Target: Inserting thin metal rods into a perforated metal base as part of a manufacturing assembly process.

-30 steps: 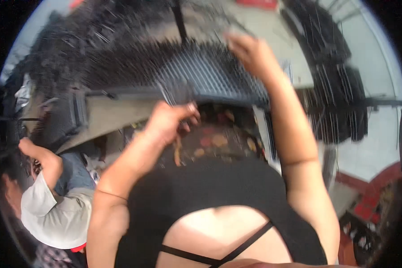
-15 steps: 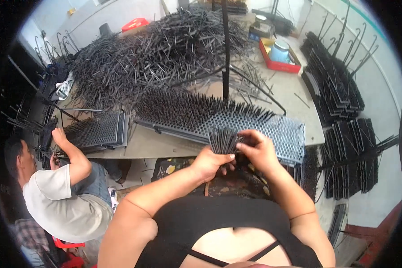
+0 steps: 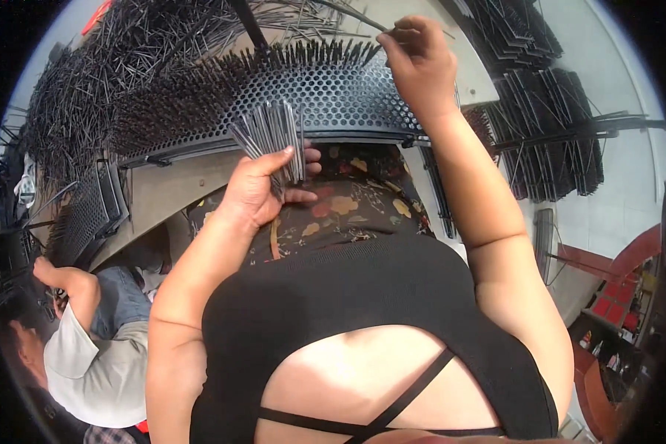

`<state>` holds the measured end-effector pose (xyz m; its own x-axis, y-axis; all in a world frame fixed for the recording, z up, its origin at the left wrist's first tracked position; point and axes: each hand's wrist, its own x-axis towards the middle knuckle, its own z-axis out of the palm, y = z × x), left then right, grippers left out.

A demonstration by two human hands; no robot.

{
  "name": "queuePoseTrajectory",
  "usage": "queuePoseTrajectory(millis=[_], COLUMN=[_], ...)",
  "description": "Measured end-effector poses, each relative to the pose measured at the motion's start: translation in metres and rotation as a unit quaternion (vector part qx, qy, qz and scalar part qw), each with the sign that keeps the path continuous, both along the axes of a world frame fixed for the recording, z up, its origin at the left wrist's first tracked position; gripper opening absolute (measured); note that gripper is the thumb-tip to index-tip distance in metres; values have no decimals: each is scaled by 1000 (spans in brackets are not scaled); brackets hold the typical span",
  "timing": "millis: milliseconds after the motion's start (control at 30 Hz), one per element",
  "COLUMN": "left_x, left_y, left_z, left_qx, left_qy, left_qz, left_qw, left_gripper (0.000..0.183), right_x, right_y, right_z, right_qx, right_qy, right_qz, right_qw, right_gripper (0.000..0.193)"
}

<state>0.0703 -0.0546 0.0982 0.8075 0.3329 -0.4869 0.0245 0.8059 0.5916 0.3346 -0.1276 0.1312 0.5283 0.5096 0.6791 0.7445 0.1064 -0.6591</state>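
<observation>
My left hand (image 3: 263, 177) is wrapped round a fanned bundle of thin dark-grey strips (image 3: 274, 137), held upright above my lap. In front of me lies a long perforated panel (image 3: 333, 96). Dark strips (image 3: 174, 111) stand thickly in its holes on the left and along the far edge; its right and near parts show bare holes. Over the panel's far right end is my right hand (image 3: 425, 63), thumb and fingers drawn together. A dark strip stands close to these fingertips; whether they grip anything is too small to make out.
A large heap of loose strips (image 3: 74, 103) covers the table at the left. A dark upright post (image 3: 250, 26) rises behind the panel. Stacked bristly panels (image 3: 547, 133) stand at the right. A co-worker (image 3: 96, 362) sits at the left by a smaller perforated panel (image 3: 89, 207).
The view has tipped down and turned to the right. My right hand has left the bundle and reached up to the panel's far right. The left hand still holds the bundle.
</observation>
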Motion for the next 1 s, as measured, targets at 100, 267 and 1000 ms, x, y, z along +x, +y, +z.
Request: queuePoseTrajectory(millis=[100,267,1000], left_x=[-1,0,-16], left_y=[0,-3,-3], left_z=[-1,-3,10], left_qx=[2,21,132], left_qy=[-10,23,40], left_qz=[-11,5,92], left_qw=[1000,999,986], left_gripper=[36,36,19], right_x=[5,-2,-92], right_y=[1,0,15], right_z=[-5,2,0], right_qx=[16,-48,-228], right_qy=[6,-48,311], right_qz=[15,-19,292], right_qw=[1000,998,875], right_gripper=[30,23,27])
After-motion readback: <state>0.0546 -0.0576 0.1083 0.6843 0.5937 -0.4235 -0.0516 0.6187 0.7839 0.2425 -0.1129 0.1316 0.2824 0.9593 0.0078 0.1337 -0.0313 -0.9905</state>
